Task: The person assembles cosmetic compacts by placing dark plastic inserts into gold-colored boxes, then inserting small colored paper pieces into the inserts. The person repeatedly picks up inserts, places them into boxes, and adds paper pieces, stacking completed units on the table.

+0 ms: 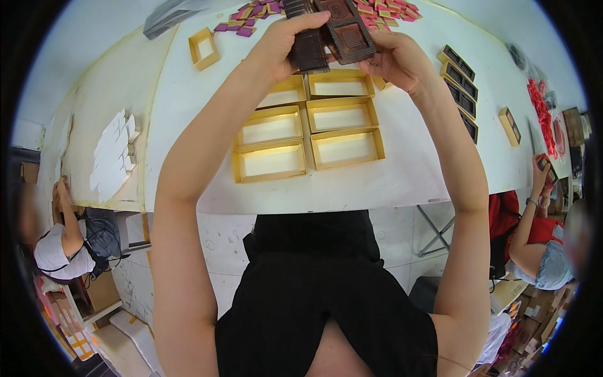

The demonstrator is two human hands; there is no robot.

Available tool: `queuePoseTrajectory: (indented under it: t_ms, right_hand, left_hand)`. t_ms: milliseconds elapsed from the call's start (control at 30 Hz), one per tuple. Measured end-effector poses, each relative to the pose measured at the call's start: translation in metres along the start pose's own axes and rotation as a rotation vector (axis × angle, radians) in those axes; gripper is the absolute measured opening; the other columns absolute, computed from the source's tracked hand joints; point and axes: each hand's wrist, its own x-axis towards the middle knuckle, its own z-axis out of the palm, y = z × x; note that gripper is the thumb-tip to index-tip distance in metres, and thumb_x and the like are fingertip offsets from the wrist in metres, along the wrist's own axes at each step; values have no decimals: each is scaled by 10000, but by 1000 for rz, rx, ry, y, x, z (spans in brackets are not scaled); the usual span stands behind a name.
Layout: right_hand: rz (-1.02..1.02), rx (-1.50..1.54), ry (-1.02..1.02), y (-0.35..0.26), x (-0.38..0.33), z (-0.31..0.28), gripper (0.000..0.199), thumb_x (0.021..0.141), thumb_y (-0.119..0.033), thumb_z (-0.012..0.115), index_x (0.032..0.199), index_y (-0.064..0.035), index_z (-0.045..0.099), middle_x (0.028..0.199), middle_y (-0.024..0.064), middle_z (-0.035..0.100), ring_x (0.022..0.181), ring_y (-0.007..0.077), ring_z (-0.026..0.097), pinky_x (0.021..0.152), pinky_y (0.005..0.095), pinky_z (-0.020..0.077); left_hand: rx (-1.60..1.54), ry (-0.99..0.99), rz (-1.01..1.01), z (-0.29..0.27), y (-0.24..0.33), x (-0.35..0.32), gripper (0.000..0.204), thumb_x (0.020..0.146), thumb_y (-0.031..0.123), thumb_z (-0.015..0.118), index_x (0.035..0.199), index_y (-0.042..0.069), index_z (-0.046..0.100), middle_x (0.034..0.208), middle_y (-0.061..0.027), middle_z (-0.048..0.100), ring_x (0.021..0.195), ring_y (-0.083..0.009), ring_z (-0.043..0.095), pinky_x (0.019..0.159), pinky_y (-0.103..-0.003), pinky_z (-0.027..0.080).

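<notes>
My left hand [282, 43] is closed round a stack of dark brown plastic trays [309, 47] above the far part of the table. Beside the stack, a brown tray with square recesses [350, 39] is tilted toward me, its left edge against the stack. My right hand [397, 60] grips that tray's right edge between thumb and fingers. Under my hands, gold-rimmed open boxes with white insides stand in two columns, among them a near left box [270, 178] and a near right box [348, 164]. The farthest boxes are partly hidden by my left arm.
Gold boxes with dark trays [461, 78] line the right side. Purple-and-gold pieces [245, 28] and pink-and-gold pieces [389, 11] lie at the back. A lone gold box [203, 49] stands far left, white pieces [113, 157] beyond. People work at both sides.
</notes>
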Motion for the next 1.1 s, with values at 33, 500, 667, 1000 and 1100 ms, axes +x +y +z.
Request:
queuePoseTrajectory:
  t_ms: [33, 500, 667, 1000, 1100]
  right_hand:
    - [-66, -138, 92, 4, 1, 1, 359, 987, -328, 555, 1211, -49, 569, 1072, 85, 641, 995, 191, 623, 753, 360, 553]
    - [-498, -1526, -244, 4, 9, 22, 252, 931, -136, 592, 1166, -64, 644, 1015, 106, 629, 955, 242, 619, 872, 338, 484]
    - [-400, -1517, -249, 15, 32, 21, 209, 921, -181, 606, 1060, -67, 712, 1107, 94, 636, 989, 278, 613, 872, 370, 478]
    - [-664, -1771, -270, 40, -9, 5, 565, 918, -362, 616, 1447, -284, 435, 1224, 74, 574, 1127, 268, 542, 901, 427, 450]
    - [-775, -1865, -144, 52, -2, 3, 511, 926, -335, 607, 1418, -316, 473, 1148, 41, 587, 1059, 250, 544, 846, 404, 470]
  left_hand:
    - [4, 45, -63, 4, 1, -8, 382, 851, 232, 728, 1139, 30, 580, 1074, -121, 652, 968, -234, 673, 848, -425, 595]
    - [54, 186, -348, -42, 8, -48, 518, 827, 270, 747, 1180, -21, 503, 1168, -280, 595, 1034, -366, 651, 857, -467, 588]
    - [88, 174, -415, -34, 8, -49, 519, 811, 256, 763, 1175, -17, 514, 1160, -285, 594, 1035, -364, 652, 876, -470, 578]
    - [56, 213, -381, -40, 3, -57, 508, 756, 249, 818, 1076, -55, 567, 988, -224, 642, 857, -279, 693, 747, -384, 617]
    - [14, 183, -404, -43, -5, -49, 495, 763, 248, 812, 1074, -53, 569, 998, -227, 642, 860, -285, 693, 752, -388, 616]
